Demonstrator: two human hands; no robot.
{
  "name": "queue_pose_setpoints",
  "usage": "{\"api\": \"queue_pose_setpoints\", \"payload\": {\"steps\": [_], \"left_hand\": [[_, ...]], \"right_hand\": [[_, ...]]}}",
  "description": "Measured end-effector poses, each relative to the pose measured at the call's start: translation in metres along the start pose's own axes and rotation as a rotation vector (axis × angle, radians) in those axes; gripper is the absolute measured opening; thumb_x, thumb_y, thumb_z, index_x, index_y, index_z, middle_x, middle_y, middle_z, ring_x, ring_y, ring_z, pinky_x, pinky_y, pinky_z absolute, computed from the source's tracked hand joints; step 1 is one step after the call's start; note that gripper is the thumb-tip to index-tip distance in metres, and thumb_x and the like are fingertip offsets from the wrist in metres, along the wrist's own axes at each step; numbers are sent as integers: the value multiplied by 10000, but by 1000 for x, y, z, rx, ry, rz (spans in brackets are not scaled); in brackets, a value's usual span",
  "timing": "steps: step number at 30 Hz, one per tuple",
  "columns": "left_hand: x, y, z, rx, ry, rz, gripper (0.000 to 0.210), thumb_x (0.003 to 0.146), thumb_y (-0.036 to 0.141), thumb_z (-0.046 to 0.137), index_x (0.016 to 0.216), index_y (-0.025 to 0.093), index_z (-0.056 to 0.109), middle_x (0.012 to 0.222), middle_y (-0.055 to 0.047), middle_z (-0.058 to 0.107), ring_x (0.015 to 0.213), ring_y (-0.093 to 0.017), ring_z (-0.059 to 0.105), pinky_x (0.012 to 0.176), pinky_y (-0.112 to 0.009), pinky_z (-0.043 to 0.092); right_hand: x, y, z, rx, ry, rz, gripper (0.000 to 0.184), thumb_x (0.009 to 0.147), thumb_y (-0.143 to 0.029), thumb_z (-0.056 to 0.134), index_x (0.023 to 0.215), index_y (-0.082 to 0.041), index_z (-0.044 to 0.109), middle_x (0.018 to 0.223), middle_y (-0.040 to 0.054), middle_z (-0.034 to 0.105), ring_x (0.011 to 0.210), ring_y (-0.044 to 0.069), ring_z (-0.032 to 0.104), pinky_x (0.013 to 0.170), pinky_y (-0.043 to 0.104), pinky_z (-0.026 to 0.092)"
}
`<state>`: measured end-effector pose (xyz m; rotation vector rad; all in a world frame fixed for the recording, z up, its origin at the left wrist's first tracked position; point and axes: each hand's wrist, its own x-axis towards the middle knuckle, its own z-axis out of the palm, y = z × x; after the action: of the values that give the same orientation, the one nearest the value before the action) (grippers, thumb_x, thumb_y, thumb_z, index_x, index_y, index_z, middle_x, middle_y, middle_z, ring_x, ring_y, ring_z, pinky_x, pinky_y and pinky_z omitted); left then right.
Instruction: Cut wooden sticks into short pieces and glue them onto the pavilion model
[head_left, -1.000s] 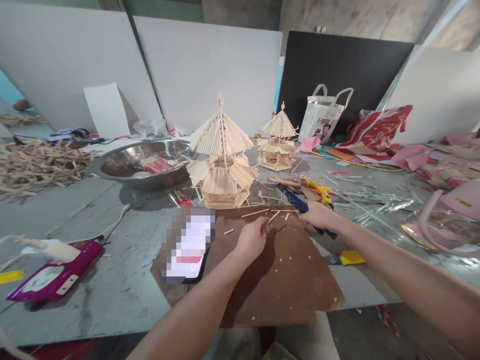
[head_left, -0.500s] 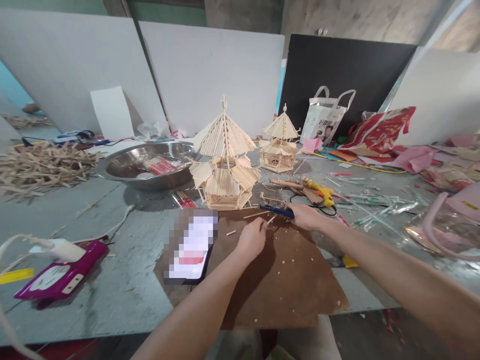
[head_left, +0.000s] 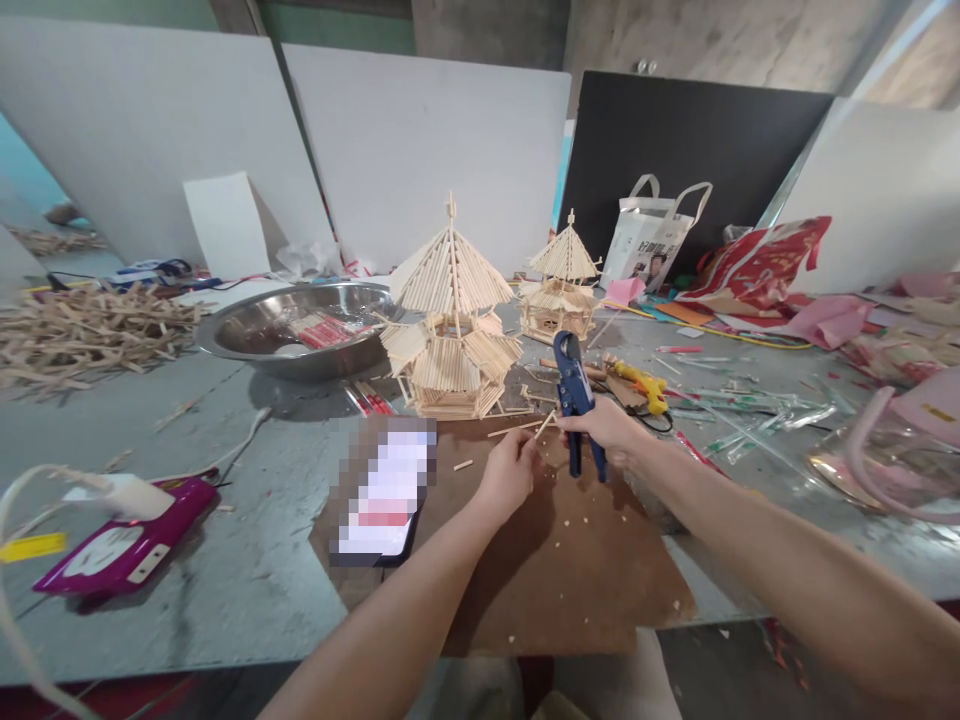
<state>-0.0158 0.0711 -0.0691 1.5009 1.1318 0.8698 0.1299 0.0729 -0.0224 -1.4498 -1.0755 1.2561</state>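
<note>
A thin wooden stick (head_left: 547,424) points up and away from my left hand (head_left: 508,470), whose fingers are closed around its near end. My right hand (head_left: 611,428) grips a pair of dark blue hand cutters (head_left: 574,385), held upright with the head at the top. The cutters are just right of the stick's tip. Below both hands lies a brown board (head_left: 555,600) sprinkled with small wood bits. A short cut piece of stick (head_left: 463,465) rests on it, left of my hands. Directly behind stands a two-tiered pagoda model made of sticks (head_left: 450,345).
A smaller stick pagoda (head_left: 559,290) stands farther back. Left are a phone (head_left: 386,490), a steel basin (head_left: 232,345), a purple power strip (head_left: 127,540) and a heap of sticks (head_left: 90,335). A yellow glue gun (head_left: 646,388) and plastic wrappers (head_left: 780,425) lie right.
My right hand has picked up the cutters, which lay pointing left, and turned them upright. My left hand has stayed nearly in place with the stick.
</note>
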Motion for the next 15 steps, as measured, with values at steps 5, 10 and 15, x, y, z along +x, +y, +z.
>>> {"api": "queue_pose_setpoints", "payload": {"steps": [5, 10, 15], "left_hand": [[-2, 6, 3, -276, 7, 2, 219, 749, 375, 457, 747, 156, 474, 462, 86, 350, 375, -33, 277, 401, -166, 247], [-2, 7, 3, -403, -40, 64, 284, 731, 409, 476, 814, 139, 501, 689, -7, 565, 594, -87, 502, 535, -198, 377], [-1, 5, 0, -255, -10, 101, 250, 739, 368, 474, 782, 135, 553, 722, -20, 593, 658, -113, 515, 604, -226, 385]], "right_hand": [[-8, -1, 24, 410, 175, 64, 169, 488, -83, 632, 609, -154, 537, 476, -32, 554, 432, 110, 515, 458, 247, 447], [-12, 5, 36, 593, 210, 117, 203, 468, -101, 665, 612, -161, 534, 481, -30, 570, 448, 121, 533, 461, 255, 452], [-15, 11, 42, 655, 364, -22, 272, 412, -131, 715, 589, -162, 510, 501, -57, 554, 472, 100, 523, 476, 233, 442]]}}
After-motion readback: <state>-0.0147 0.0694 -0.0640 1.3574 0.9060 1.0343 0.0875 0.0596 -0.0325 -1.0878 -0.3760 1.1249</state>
